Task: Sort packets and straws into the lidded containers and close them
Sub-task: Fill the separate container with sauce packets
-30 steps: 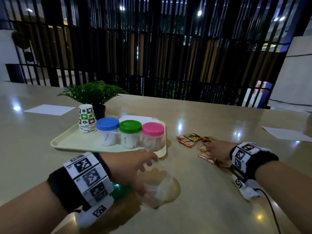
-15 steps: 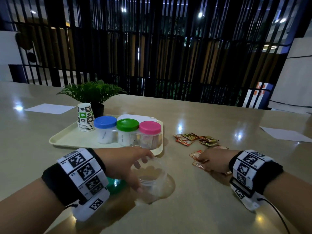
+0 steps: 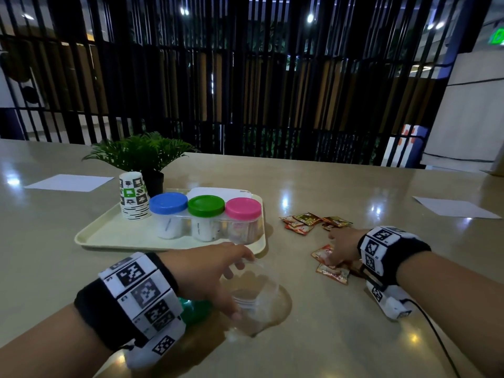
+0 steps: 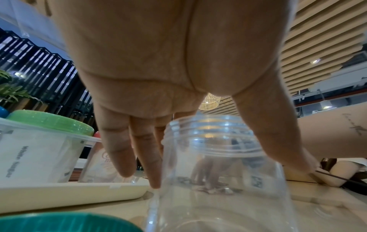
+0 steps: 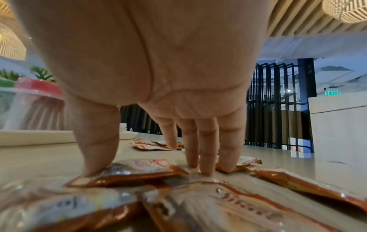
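The clear jar [image 3: 255,293] stands uncapped on the tabletop [image 3: 327,336] just in front of the cream tray [image 3: 109,236], and the left hand [image 3: 207,271] reaches over it, thumb on the near side and fingers at the far side of the mouth. A teal lid [image 3: 195,309] lies beside it, partly under the wrist. On the tray stand three capped jars — blue lid [image 3: 168,203], green lid [image 3: 206,205], pink lid [image 3: 243,207] — next to a stack of paper cups [image 3: 132,196]. To the right, the right hand [image 3: 342,248] rests on orange packets [image 3: 331,271], with more packets [image 3: 311,222] farther off.

From the left wrist, the left hand [image 4: 178,70] is spread around the jar [image 4: 218,164]; the thumb lies along the threaded neck, the fingers [image 4: 119,149] hang straight beside it, not gripping. The teal lid [image 4: 65,222] sits at the bottom edge.

From the right wrist, the right hand [image 5: 158,62] is open — thumb and straight fingertips [image 5: 206,166] press down on the packets [image 5: 137,169] lying flat on the tabletop.
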Demonstrator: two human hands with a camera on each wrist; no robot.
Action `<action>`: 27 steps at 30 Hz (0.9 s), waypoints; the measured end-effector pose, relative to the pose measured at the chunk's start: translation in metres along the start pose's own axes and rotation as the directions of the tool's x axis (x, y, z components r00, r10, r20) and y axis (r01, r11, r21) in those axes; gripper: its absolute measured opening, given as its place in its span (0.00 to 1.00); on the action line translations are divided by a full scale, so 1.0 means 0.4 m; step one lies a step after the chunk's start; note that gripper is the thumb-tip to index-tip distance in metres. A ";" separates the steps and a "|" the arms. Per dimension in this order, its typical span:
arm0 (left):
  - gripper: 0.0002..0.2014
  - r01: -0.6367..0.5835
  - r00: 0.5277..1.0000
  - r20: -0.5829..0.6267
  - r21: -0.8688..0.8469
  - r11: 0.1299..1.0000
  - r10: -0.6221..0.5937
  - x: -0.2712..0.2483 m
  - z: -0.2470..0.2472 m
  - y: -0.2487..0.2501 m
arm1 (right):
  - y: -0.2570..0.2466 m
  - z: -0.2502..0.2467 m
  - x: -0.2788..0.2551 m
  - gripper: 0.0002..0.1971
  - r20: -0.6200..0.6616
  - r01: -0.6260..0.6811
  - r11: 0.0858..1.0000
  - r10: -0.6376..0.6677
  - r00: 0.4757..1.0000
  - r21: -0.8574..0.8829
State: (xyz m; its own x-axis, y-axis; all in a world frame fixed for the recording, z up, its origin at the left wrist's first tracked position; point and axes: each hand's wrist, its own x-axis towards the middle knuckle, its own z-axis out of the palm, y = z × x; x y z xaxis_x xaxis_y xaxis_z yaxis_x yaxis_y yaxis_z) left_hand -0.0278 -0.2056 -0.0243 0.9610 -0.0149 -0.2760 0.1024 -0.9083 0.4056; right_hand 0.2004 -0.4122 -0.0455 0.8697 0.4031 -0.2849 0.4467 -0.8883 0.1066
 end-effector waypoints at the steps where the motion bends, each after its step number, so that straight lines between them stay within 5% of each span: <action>1: 0.46 -0.004 1.000 -0.002 0.007 1.000 0.004 0.001 0.000 0.000 | -0.003 0.002 0.003 0.40 -0.015 -0.004 1.000 0.004 1.000 -0.004; 9: 0.46 -0.011 1.000 0.021 0.015 1.000 0.011 0.000 -0.006 0.001 | -0.001 0.010 0.002 0.36 -0.032 0.016 0.992 -0.012 0.999 0.122; 13: 0.46 -0.008 1.000 0.017 0.004 1.000 0.008 0.004 -0.006 -0.001 | -0.021 -0.014 -0.036 0.23 -0.168 0.143 0.973 -0.113 0.979 0.182; 18: 0.47 0.008 0.999 0.032 -0.025 1.000 -0.007 0.009 -0.010 -0.004 | -0.095 -0.087 -0.176 0.05 -0.352 0.437 0.775 -0.294 0.889 0.457; 21: 0.47 0.005 1.000 0.024 -0.030 1.000 -0.004 0.012 -0.009 -0.005 | -0.164 -0.108 -0.273 0.08 -0.347 0.576 0.596 -0.462 0.816 0.560; 27: 0.34 -0.024 1.000 0.003 -0.046 0.999 0.024 0.008 -0.009 -0.002 | -0.256 -0.063 -0.315 0.06 -0.344 0.695 0.665 -0.606 0.717 0.275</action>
State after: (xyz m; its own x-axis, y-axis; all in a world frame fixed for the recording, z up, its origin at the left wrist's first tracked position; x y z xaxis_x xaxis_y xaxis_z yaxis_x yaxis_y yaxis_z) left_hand -0.0241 -0.2035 -0.0223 0.9624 -0.0384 -0.2688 0.0907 -0.8876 0.4516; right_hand 0.0502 -0.3666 0.0034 0.4248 0.9033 0.0592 0.8431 -0.3709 -0.3894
